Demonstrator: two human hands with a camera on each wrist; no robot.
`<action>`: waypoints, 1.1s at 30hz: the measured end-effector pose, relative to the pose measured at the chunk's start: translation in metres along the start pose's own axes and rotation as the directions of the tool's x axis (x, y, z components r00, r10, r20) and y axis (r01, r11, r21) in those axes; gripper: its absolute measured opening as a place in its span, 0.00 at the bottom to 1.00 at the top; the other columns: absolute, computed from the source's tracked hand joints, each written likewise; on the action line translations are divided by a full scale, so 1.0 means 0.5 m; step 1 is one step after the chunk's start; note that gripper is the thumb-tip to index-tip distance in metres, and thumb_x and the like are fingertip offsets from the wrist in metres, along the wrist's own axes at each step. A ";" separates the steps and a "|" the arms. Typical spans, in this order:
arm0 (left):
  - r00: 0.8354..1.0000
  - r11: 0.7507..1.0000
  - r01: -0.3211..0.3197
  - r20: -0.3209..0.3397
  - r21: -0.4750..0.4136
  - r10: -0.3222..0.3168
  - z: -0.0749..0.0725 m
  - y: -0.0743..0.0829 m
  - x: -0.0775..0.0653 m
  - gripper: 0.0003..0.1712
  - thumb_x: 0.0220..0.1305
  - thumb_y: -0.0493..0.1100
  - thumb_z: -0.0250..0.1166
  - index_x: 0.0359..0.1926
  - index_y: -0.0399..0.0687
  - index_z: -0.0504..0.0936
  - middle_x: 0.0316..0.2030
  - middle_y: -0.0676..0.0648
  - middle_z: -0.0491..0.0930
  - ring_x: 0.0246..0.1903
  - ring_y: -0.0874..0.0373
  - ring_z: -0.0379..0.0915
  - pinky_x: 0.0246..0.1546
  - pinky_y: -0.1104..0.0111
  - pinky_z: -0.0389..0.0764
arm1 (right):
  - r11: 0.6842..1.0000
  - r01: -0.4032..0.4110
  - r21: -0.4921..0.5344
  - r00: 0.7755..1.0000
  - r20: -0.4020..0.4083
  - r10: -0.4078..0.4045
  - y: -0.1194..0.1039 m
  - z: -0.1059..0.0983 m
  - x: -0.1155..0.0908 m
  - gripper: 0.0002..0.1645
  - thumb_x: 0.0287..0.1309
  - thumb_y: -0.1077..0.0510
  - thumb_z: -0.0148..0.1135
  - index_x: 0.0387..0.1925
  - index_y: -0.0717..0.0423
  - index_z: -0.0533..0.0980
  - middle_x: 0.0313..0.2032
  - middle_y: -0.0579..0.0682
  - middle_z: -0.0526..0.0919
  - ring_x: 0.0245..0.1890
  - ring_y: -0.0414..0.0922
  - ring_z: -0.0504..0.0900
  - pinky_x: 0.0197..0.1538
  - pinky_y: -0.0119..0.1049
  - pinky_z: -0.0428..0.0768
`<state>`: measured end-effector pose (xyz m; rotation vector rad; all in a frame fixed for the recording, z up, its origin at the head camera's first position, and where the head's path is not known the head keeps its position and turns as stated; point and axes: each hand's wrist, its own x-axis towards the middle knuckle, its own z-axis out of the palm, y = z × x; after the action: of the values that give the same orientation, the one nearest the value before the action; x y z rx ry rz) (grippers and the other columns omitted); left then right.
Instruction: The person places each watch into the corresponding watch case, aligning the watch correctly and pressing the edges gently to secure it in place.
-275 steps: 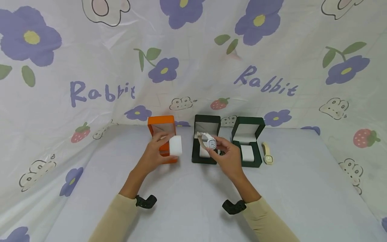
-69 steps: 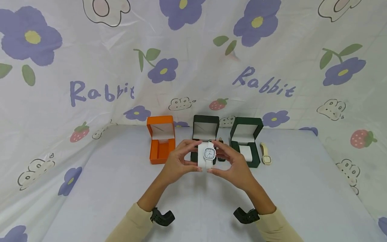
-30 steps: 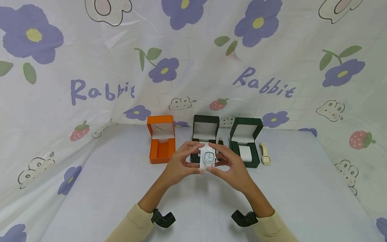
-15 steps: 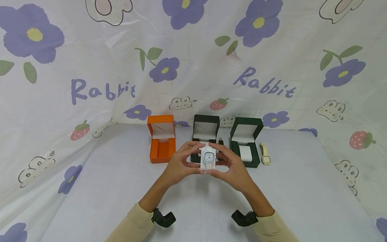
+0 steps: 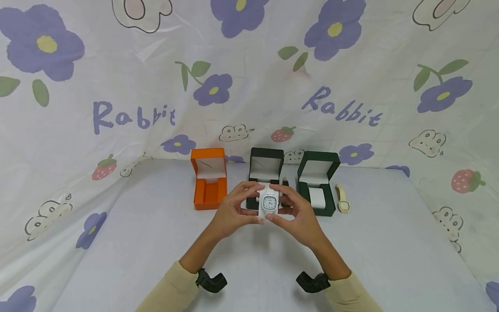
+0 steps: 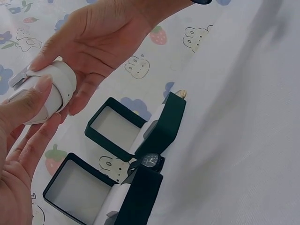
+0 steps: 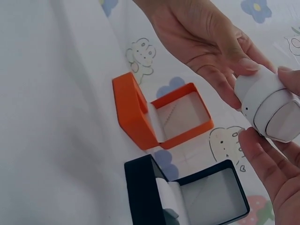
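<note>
A white watch (image 5: 269,203) is wrapped round a white watch cushion (image 5: 261,213), held above the table in front of the middle box. My left hand (image 5: 231,212) grips the cushion from the left side, thumb below and fingers above. From the right, my right hand (image 5: 298,216) pinches the watch between thumb and fingers at its strap. In the left wrist view the strap's buckle side shows on the white roll (image 6: 63,84). An orange watch box (image 5: 209,193) stands open behind my left hand, its base holding no cushion.
A very dark green box (image 5: 266,152) stands open behind the hands, its base partly hidden. Right of it are a black watch (image 5: 285,182), another open green box (image 5: 329,201) with a white cushion (image 5: 317,198), and a gold watch (image 5: 343,199). A printed cloth (image 5: 249,95) rises behind.
Earlier my left hand held the bare cushion at the orange box and my right hand held the watch apart. The two came together mid-table; in the last second only small finger shifts show.
</note>
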<state>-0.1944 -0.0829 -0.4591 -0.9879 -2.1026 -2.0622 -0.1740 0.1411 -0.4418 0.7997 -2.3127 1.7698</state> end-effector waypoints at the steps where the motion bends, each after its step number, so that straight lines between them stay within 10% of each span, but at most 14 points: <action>1: 1.000 1.000 -0.002 0.000 0.000 0.002 0.000 0.000 0.000 0.47 0.48 0.28 0.80 0.69 0.57 0.76 0.66 0.50 0.68 0.60 0.44 0.72 0.42 0.57 0.88 | 1.000 -0.007 0.002 1.000 -0.003 0.007 -0.002 0.001 0.000 0.42 0.55 0.66 0.76 0.70 0.46 0.70 0.57 0.51 0.77 0.49 0.49 0.83 0.49 0.35 0.86; 33: 1.000 1.000 -0.011 -0.009 0.011 0.011 -0.002 -0.006 -0.006 0.47 0.48 0.30 0.80 0.70 0.53 0.75 0.65 0.50 0.69 0.59 0.46 0.71 0.42 0.57 0.88 | 0.992 -0.047 0.116 0.999 -0.015 0.049 0.001 0.013 -0.006 0.44 0.52 0.67 0.77 0.69 0.44 0.71 0.63 0.50 0.75 0.52 0.53 0.82 0.48 0.41 0.87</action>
<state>-0.1937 -0.0850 -0.4630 -0.9848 -2.0970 -2.0442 -0.1703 0.1359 -0.4455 0.7469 -2.2544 1.9383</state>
